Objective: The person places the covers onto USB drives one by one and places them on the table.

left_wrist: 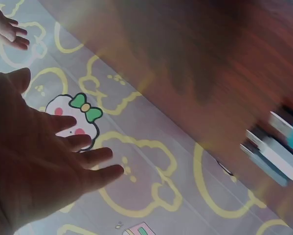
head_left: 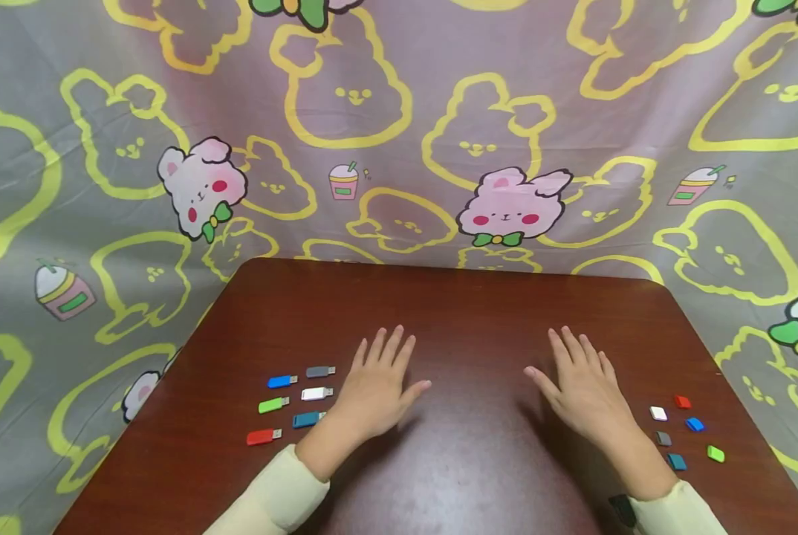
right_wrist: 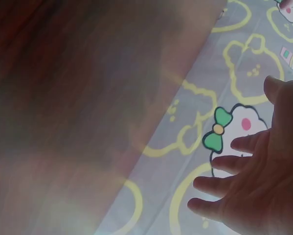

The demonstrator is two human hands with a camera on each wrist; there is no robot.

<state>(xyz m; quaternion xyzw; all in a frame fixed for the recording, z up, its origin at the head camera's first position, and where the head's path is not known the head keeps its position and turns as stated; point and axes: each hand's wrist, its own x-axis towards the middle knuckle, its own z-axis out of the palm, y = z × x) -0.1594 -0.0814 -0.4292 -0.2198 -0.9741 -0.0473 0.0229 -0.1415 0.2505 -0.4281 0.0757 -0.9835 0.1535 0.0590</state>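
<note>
My left hand point(head_left: 377, 390) hovers over the table with its fingers straight and spread, holding nothing. Just left of it lie several USB sticks with bare metal plugs: grey point(head_left: 319, 371), white point(head_left: 315, 394), teal point(head_left: 307, 420), blue point(head_left: 281, 381), green point(head_left: 273, 405) and red point(head_left: 262, 436). My wrist partly covers the teal one's plug. On the other side, my right hand point(head_left: 582, 390) is likewise spread and holds nothing. Right of it are loose caps: white point(head_left: 657, 413), red point(head_left: 683, 402), blue point(head_left: 695, 424), grey point(head_left: 663, 438), teal point(head_left: 676, 461) and green point(head_left: 715, 453).
A dark brown wooden table point(head_left: 452, 305) with rounded far corners carries everything. Behind it and along both sides hangs a grey curtain point(head_left: 399, 167) printed with yellow outlines and rabbit faces. A dark band point(head_left: 622, 511) shows at the right wrist.
</note>
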